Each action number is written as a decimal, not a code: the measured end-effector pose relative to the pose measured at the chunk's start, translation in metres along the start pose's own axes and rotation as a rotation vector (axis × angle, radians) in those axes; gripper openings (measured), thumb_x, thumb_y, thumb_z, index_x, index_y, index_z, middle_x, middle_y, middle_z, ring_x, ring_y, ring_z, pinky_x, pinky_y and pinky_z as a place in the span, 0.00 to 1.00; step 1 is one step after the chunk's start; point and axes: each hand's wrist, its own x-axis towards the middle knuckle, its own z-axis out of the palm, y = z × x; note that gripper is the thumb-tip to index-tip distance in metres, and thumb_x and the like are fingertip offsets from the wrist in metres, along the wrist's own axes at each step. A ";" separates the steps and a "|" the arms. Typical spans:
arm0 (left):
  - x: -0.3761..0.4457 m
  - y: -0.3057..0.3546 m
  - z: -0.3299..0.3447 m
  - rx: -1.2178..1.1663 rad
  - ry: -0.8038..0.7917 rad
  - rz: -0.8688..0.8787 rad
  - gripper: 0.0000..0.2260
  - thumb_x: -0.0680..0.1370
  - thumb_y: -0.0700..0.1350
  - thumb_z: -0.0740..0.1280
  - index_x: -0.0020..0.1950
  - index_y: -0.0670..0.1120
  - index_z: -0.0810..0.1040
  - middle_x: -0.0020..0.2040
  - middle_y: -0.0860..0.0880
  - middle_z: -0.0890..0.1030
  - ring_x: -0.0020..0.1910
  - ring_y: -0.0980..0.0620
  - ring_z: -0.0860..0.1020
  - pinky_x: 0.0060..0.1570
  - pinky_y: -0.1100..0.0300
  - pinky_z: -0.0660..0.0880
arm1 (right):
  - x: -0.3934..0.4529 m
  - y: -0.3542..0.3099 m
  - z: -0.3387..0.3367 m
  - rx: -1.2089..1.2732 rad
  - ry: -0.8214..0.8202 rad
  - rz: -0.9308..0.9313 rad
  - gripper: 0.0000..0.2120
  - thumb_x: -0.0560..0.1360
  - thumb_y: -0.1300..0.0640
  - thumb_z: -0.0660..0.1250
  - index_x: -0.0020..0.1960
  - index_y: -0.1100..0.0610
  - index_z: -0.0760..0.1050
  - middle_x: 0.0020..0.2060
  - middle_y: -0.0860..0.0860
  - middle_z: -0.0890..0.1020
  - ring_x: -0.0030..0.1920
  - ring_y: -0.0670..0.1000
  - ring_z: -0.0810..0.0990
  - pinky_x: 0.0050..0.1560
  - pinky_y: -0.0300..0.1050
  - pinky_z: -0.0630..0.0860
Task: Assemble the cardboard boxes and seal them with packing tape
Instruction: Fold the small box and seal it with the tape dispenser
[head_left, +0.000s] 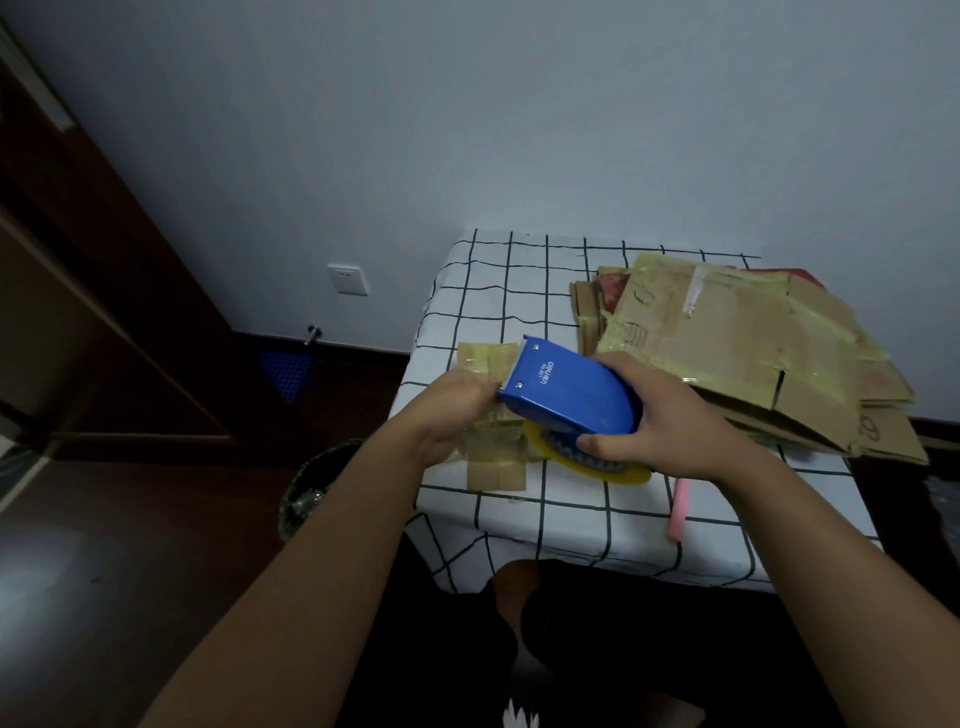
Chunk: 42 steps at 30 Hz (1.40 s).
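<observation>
Tape dispenser (571, 389) above table's (519, 291) left edge

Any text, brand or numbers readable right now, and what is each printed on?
"deli": white brand word on the blue tape dispenser, held in the right hand.
A smaller white line beside it: too small to read.
A dark round mark on the flattened cardboard stack, at its near right corner: unreadable.
Nothing else legible.

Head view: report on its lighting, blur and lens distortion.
Head view: dim, bluish light, dark floor and door at left; wide-angle bending curves the tablecloth grid lines; left hand slightly motion-smeared at the fingers; the blue tape dispenser in the right hand is sharp, its logo visible; glossy tape on the flattened cardboard stack gives faint sheen.
</observation>
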 end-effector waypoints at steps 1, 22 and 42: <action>-0.002 0.001 0.001 0.001 0.009 0.016 0.07 0.80 0.45 0.65 0.51 0.47 0.83 0.48 0.47 0.84 0.51 0.48 0.81 0.51 0.52 0.80 | 0.001 0.000 0.000 -0.022 -0.006 -0.002 0.29 0.62 0.38 0.73 0.60 0.31 0.65 0.53 0.34 0.75 0.52 0.38 0.77 0.47 0.41 0.77; -0.001 -0.024 -0.002 0.128 0.331 0.105 0.13 0.80 0.38 0.64 0.35 0.44 0.73 0.44 0.48 0.79 0.48 0.50 0.77 0.45 0.58 0.76 | 0.011 0.022 -0.025 -0.079 -0.207 0.106 0.30 0.60 0.39 0.72 0.61 0.43 0.72 0.51 0.43 0.78 0.50 0.45 0.78 0.50 0.45 0.78; -0.004 -0.064 0.020 0.187 0.634 0.374 0.12 0.78 0.38 0.66 0.34 0.44 0.72 0.57 0.48 0.74 0.54 0.52 0.76 0.49 0.66 0.74 | 0.049 0.023 -0.045 -0.254 -0.404 0.102 0.27 0.63 0.43 0.74 0.60 0.43 0.71 0.51 0.43 0.77 0.51 0.46 0.77 0.50 0.44 0.77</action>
